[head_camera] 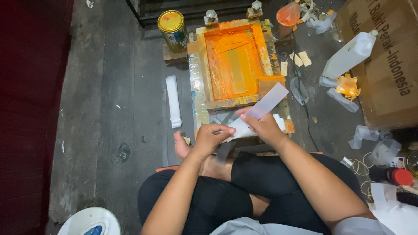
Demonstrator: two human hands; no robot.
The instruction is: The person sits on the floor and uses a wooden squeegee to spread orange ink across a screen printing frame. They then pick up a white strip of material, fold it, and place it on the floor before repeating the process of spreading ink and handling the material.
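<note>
I've got both hands pinching one white strip [261, 109], left hand [209, 138] near end, right hand [261, 127] mid-strip, keeping it flat above the orange printing frame [235, 61].

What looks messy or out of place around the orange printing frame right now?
Orange ink is smeared beyond the screen onto the wooden frame. Crumpled scraps and an ink-stained wad litter the floor to its right. Both hands, left hand and right hand, hold a white strip.
</note>
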